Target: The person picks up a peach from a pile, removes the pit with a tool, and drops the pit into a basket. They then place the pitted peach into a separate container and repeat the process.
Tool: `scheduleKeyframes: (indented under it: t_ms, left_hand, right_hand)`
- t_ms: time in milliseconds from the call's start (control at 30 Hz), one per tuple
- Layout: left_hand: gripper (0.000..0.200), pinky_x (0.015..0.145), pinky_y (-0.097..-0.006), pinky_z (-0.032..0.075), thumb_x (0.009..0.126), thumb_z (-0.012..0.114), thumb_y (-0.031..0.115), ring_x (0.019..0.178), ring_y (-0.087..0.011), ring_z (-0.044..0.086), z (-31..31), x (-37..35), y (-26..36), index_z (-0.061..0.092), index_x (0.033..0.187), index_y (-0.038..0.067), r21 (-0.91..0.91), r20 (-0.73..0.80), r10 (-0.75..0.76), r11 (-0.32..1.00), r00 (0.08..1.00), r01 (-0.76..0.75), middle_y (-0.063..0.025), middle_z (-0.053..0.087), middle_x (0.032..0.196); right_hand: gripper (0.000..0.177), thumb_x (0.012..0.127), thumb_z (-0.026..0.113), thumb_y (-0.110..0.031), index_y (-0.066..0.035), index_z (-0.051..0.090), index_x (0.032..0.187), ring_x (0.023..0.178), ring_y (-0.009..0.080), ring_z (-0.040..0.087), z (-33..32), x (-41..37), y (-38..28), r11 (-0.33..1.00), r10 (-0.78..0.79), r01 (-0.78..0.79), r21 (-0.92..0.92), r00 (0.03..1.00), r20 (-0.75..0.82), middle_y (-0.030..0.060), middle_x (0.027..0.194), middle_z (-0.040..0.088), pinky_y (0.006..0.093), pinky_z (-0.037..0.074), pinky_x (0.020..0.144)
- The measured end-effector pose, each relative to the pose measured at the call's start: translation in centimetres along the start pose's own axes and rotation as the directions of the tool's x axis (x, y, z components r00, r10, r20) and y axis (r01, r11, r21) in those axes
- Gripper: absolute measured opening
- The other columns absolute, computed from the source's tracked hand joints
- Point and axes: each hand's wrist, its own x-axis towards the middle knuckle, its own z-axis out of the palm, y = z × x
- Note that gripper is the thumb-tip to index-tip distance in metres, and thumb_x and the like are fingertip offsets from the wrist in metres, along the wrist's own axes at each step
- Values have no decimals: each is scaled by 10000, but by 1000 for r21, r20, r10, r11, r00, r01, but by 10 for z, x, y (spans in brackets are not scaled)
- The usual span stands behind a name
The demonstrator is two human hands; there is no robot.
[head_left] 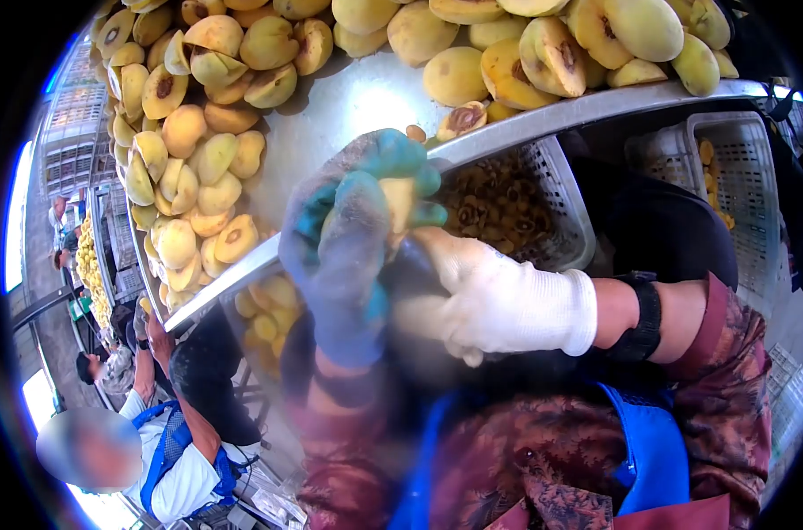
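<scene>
My left hand (357, 221), in a blue-green glove, is closed around a pale yellow piece of peach (398, 201) that shows between the fingers. Close against it, my right hand (498, 291) wears a white knitted glove with its fingers curled in. Something dark shows by the right fingertips, blurred, and I cannot tell what it is. Both hands are in front of the table edge. Just beyond them, a peach half (462, 119) with a brown, hollowed middle lies on the metal table (331, 97).
Yellow peaches (211, 159), many cut in half, are heaped on the table. Below its raised rim (587, 110) stands a crate (565, 208) of brown pits and scraps. Another white crate (746, 163) is at the right. A co-worker (176, 459) sits at the left.
</scene>
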Motion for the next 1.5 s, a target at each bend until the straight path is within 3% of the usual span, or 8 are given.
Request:
scheduleKeyframes:
  t_ms: [233,333,433,867,933,1000,1167,1500]
  left_hand:
    - [276,709,-413,598,905,592,54,892,-322,654,-2,2,-5,540,1160,-36,-24,57,193,981,980,-192,-247,614,1087]
    - [222,716,-383,591,909,575,32,900,-294,655,-1,-1,1,571,1127,-14,-55,63,15,998,998,-11,-233,623,1080]
    - [446,693,-369,584,918,615,320,880,-297,661,0,1,3,564,1157,-53,133,96,-37,991,995,24,-219,637,1047]
    - [218,848,-329,550,825,674,-15,994,-214,632,-5,4,17,608,1032,-28,11,217,-297,953,930,302,-152,626,1121]
    - [216,854,-336,548,814,681,-21,993,-221,632,-5,2,20,613,1019,-33,3,242,-296,953,924,304,-155,628,1112]
    - [212,852,-355,550,793,688,-38,982,-236,635,-5,1,17,620,994,-34,-91,268,-303,937,914,337,-158,633,1080]
    - [234,817,-358,563,786,705,-34,981,-238,645,-14,-6,14,623,1005,-18,-68,295,-322,932,899,356,-147,636,1070]
    - [318,908,-422,527,878,632,164,1078,-300,595,-8,-9,11,578,1119,-36,-423,380,-133,855,915,300,-205,588,1151]
  right_hand:
    - [252,881,568,-122,-60,441,1089,421,118,480,0,-1,4,994,-47,34,108,993,112,19,569,480,274,426,401]
    - [243,882,563,-120,-58,442,1084,422,119,483,3,-5,-4,999,36,-38,22,998,57,19,568,485,272,430,408]
    - [237,883,555,-121,-42,447,1079,430,122,499,1,-7,-6,999,43,-41,-26,997,61,22,568,498,269,435,414]
    - [459,876,579,-131,-47,355,1268,436,97,492,-3,-9,-3,974,190,-211,81,957,218,0,571,462,258,446,412]
    - [404,874,584,-140,-34,387,1211,439,95,485,5,-14,-3,983,152,-164,83,979,138,-3,579,455,249,441,412]
    - [132,881,545,-167,-60,497,822,422,114,500,7,-16,-3,990,123,-133,53,981,150,24,537,510,256,396,404]
    - [214,899,582,-221,-61,449,846,440,87,447,-2,-22,5,915,54,-224,335,892,448,-3,563,455,240,381,417]
    - [228,908,582,-230,-81,448,799,426,99,435,7,-27,-17,852,139,-357,383,860,491,-2,535,454,240,357,414]
